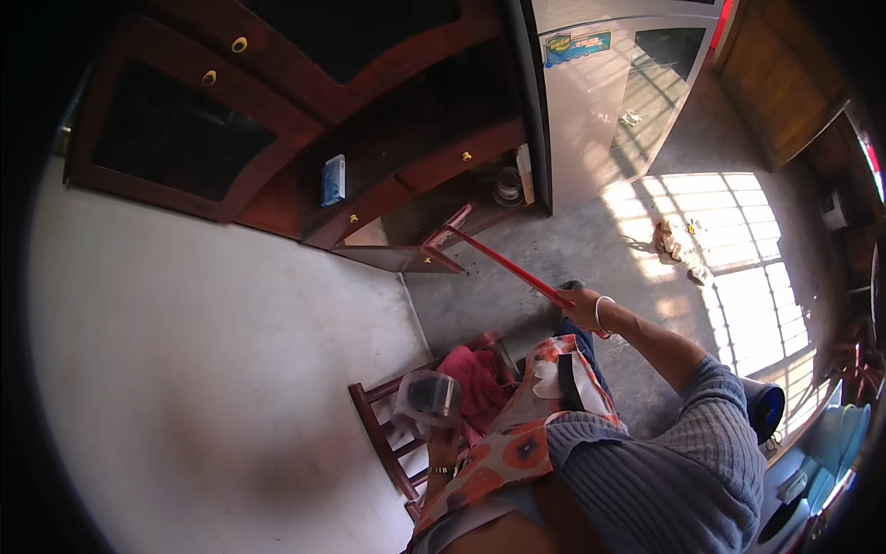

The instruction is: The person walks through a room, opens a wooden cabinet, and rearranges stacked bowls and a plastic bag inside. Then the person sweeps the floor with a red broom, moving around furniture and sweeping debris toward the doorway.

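Observation:
My right hand (583, 309) grips a long, thin red stick (511, 265), which slants away from me to the open lower compartment of the dark wooden cabinet (432, 170). Its far end meets a pinkish, frame-like piece (446, 227) at that opening; whether the two are joined I cannot tell. Low on the left, my left hand (443, 443) holds a clear plastic container (430, 398), with most of its fingers hidden. Just beyond it, a crimson cloth (474, 381) drapes over a dark red wooden chair (391, 436).
A blue-and-white box (333, 180) sits on the cabinet's ledge. Beside the cabinet stands a refrigerator (588, 118). Crumpled scraps (668, 241) lie on the sunlit concrete floor (512, 311). Light blue basins (837, 443) are at the lower right, and a pale wall (228, 332) is at left.

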The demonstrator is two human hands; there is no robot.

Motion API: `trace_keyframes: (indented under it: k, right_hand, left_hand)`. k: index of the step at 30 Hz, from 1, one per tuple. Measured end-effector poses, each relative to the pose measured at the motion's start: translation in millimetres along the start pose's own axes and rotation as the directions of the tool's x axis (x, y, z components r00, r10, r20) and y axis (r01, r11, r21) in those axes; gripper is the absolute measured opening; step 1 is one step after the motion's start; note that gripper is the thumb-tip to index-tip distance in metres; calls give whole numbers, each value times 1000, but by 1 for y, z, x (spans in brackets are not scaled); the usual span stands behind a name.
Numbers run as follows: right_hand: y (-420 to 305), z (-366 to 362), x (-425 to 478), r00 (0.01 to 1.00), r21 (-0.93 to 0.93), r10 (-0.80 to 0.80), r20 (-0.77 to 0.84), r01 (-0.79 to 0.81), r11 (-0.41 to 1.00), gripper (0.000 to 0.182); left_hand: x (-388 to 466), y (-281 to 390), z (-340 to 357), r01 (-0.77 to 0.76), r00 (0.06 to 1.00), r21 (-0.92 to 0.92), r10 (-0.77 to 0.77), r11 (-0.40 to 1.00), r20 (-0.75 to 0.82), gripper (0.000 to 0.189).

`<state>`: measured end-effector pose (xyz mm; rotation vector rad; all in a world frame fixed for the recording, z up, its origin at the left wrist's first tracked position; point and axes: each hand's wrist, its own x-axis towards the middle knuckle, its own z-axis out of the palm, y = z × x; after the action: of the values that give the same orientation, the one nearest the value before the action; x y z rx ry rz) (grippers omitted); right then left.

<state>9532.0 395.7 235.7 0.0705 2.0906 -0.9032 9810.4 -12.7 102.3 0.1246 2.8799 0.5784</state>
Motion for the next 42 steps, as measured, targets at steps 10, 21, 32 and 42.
trace_keyframes:
  k: [10, 21, 32, 42]
  right_hand:
    - [13, 62, 180, 947, -68, -51, -318, 31, 997, 34]
    - [-16, 40, 89, 990, 134, -53, -131, 71, 988, 25]
    - [4, 47, 87, 986, 223, -164, -1, 160, 961, 30]
    - [79, 89, 103, 950, -168, -190, -249, 151, 974, 28]
  left_hand:
    - [41, 14, -21, -138, 983, 21, 140, 990, -118, 35]
    - [-13, 9, -3, -32, 999, -32, 31, 999, -37, 45]
    - [-2, 31, -27, 9, 998, -21, -10, 1000, -61, 41]
    - [34, 34, -27, -82, 988, -170, 57, 982, -146, 36]
